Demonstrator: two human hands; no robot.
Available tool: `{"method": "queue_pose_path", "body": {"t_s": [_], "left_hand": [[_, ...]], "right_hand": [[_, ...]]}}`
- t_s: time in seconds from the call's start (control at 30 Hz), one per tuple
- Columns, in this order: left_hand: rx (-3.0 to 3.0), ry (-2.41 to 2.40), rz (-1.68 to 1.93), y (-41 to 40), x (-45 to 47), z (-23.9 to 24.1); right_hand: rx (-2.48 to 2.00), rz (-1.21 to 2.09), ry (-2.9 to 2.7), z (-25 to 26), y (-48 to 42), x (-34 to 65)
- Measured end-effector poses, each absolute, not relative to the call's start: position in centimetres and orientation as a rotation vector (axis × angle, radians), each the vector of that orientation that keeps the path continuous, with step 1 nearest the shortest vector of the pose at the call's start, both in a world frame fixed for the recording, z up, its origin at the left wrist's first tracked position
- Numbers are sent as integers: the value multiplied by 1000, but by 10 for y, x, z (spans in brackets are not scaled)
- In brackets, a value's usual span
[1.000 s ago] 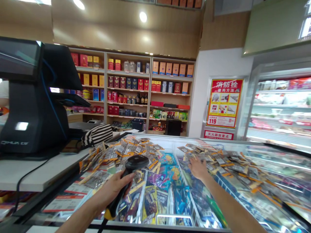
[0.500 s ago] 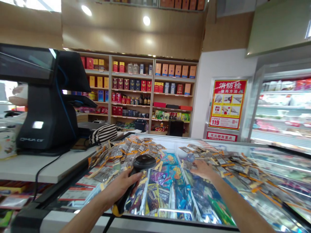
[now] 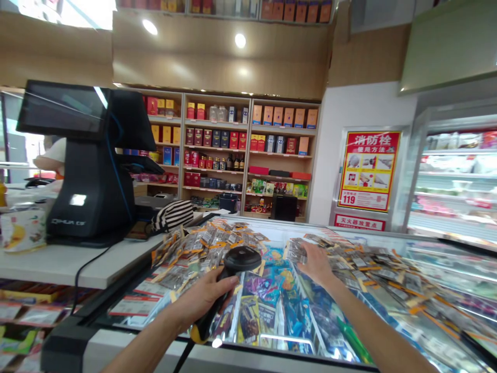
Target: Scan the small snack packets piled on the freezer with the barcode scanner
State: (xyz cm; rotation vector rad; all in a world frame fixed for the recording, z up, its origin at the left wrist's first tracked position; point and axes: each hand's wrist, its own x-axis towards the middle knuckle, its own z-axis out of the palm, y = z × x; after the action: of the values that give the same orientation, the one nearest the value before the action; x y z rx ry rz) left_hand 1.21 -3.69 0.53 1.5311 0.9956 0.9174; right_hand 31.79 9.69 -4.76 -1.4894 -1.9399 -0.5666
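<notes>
My left hand [image 3: 212, 295] is wrapped round the grip of a black and yellow barcode scanner [image 3: 243, 259], its head pointing forward over the glass. My right hand [image 3: 316, 263] reaches to the far middle of the glass top. Its fingers close on a small clear packet [image 3: 295, 250] with dark contents; the fingertips are partly hidden. To the left of the scanner lies a heap of similar orange-edged packets [image 3: 213, 239]. More of these packets [image 3: 388, 269] spread out to the right of my right hand.
Under the glass top of the freezer [image 3: 285, 339], colourful bags fill compartments. A till [image 3: 87, 171] stands on the white counter [image 3: 89, 264] at left, beside a striped pouch [image 3: 173, 215]. Boxed goods fill the back shelves [image 3: 215, 140]. A red fire-hydrant sign [image 3: 368, 171] hangs at right.
My right hand has moved slightly away from me and to the left, with the packet at its fingers. The scanner stays in my left hand. The view has shifted a little left and up.
</notes>
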Motion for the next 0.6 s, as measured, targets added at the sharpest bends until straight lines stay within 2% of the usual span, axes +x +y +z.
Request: {"method": "queue_pose_path", "body": {"t_s": [0.23,0.6], "left_hand": [[1526,991,927,-28,28,4],[1530,994,954,-23,49,6]], "right_hand": [[-1362,-728,-1921,-39,100,308],[-1376,-728,-1904,-32,101,305]]}}
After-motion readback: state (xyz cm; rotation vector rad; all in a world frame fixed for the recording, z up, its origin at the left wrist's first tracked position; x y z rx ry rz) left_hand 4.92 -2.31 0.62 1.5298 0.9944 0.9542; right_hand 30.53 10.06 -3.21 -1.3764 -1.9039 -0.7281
